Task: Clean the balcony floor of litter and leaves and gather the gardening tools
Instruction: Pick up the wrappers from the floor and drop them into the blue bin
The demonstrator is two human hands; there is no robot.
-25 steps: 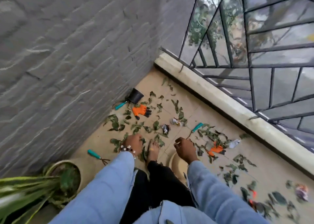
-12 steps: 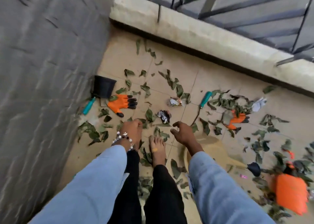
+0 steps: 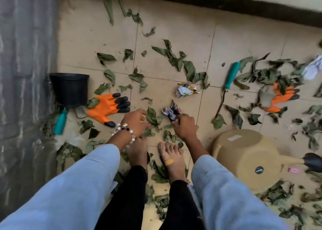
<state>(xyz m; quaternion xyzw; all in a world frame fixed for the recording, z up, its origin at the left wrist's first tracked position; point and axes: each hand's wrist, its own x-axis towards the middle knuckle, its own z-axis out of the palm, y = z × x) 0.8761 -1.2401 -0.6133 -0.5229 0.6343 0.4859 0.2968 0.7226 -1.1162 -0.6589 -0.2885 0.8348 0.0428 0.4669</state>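
Observation:
Green leaves lie scattered over the tan tiled floor (image 3: 174,29). My right hand (image 3: 183,127) pinches a crumpled dark wrapper (image 3: 171,111) right in front of my bare feet. My left hand (image 3: 135,123), with a bead bracelet, hangs with curled fingers just above a leaf (image 3: 151,116); I cannot see anything in it. A second crumpled wrapper (image 3: 186,90) lies farther out. An orange glove with black tips (image 3: 108,107) lies at left, another orange glove (image 3: 280,97) at right under leaves. A teal-handled tool (image 3: 230,77) lies between them, another teal-handled tool (image 3: 61,121) by the wall.
A black plastic pot (image 3: 69,90) lies on its side by the grey brick wall (image 3: 26,73). A tan plastic bucket (image 3: 244,156) lies tipped at my right. White crumpled paper (image 3: 313,67) sits at far right. A raised kerb (image 3: 244,5) bounds the far side.
The view has tilted down and closer to the floor. My right hand reached forward and took hold of the dark wrapper. My left hand lowered toward the leaves.

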